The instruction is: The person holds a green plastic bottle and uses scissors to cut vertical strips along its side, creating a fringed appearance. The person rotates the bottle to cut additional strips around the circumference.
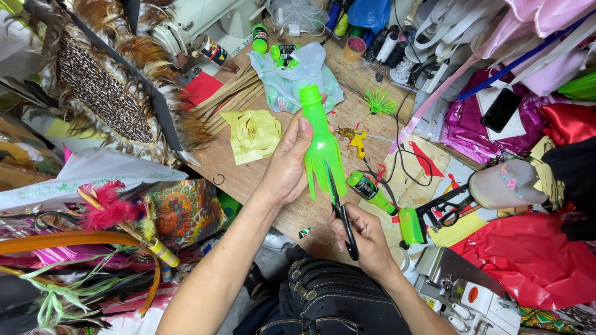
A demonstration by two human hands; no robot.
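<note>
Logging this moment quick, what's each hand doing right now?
Left hand: closed around the green plastic bottle.
Right hand: closed on the black scissors.

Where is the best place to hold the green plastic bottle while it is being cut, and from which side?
Probably around the uncut upper body below the neck of the green bottle, coming from the left, as the left hand does. The lower end is slit into strips, and the scissors enter there.
</note>
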